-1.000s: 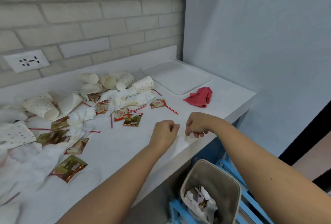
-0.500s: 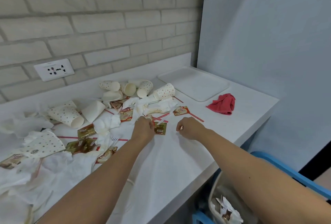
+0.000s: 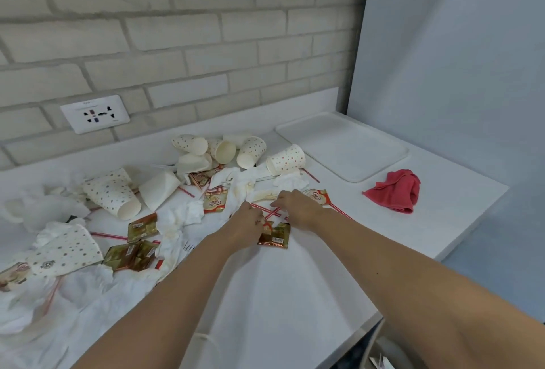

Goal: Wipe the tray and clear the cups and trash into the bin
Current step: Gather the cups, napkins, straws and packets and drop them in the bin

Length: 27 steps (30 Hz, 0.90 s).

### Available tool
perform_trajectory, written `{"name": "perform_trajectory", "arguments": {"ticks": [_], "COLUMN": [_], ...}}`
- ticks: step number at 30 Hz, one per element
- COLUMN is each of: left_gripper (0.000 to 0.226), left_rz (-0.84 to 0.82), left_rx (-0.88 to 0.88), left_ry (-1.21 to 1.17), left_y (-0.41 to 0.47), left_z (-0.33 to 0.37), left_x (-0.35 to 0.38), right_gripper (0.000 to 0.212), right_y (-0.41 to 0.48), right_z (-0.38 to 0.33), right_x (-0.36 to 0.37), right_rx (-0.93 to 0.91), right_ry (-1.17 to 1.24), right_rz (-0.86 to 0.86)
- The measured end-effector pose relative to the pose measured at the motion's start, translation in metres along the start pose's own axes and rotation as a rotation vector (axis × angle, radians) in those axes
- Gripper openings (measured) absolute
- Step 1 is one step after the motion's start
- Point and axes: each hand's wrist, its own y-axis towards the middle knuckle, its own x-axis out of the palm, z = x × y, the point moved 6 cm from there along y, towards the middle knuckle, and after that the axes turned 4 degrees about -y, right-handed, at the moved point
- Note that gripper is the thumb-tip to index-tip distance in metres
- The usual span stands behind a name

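The left hand and right hand are seen side by side just above the middle of the frame, both laid over a few crossed red-striped straws on the white counter. The left hand's fingers are curled down and one of the straws is pinched at their tips. The right hand's fingers are bent with their tips set on the straws; whether anything is gripped cannot be told. A brown sachet lies directly below the left fingertips, touching them, and another sachet shows just behind the right hand.

The rest of the trash is spread to the left of the hands: crumpled napkins, more sachets and loose straws. The dotted paper cups are all tipped on their sides, a cluster above the hands near the brick wall and larger ones toward the left; the open mouths that face the camera show only pale inner walls. One cup at the lower left is flattened.

The white tray lies flat in the corner at the upper right, well apart from both hands. A crumpled red cloth rests on the counter just below and right of it, not touching it. A sliver of the bin is seen at the bottom edge, right of centre, below the counter's rim, with white paper scraps inside.
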Motion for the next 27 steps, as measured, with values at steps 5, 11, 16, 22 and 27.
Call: {"name": "perform_trajectory", "arguments": {"ticks": [5,11,16,22,27], "left_gripper": [0.052,0.072,0.065,0.061,0.025], "left_rz": [-0.089,-0.124,-0.146,-0.189,-0.157], "left_rx": [-0.027,-0.114,-0.124,-0.143,-0.177], "left_ry": [0.024,0.069,0.063,-0.112,-0.373], "left_y": [-0.001,-0.005,-0.011,-0.015,-0.019], "left_z": [-0.013,-0.019,-0.019,-0.008,-0.002], "left_x": [-0.005,-0.011,-0.007,0.006,-0.003], "right_gripper": [0.044,0.021,0.019,0.019,0.005], "right_y": [0.027,0.035,0.034,0.034,0.028], "right_z": [-0.005,-0.011,-0.014,-0.015,-0.017], "right_x": [0.001,-0.002,0.0,0.008,0.013], "right_rx": [-0.074,-0.098,-0.062,-0.036,-0.056], "right_ry": [-0.018,-0.019,-0.068,0.016,0.067], "right_rz": [-0.073,-0.051,-0.146,-0.209,-0.226]}}
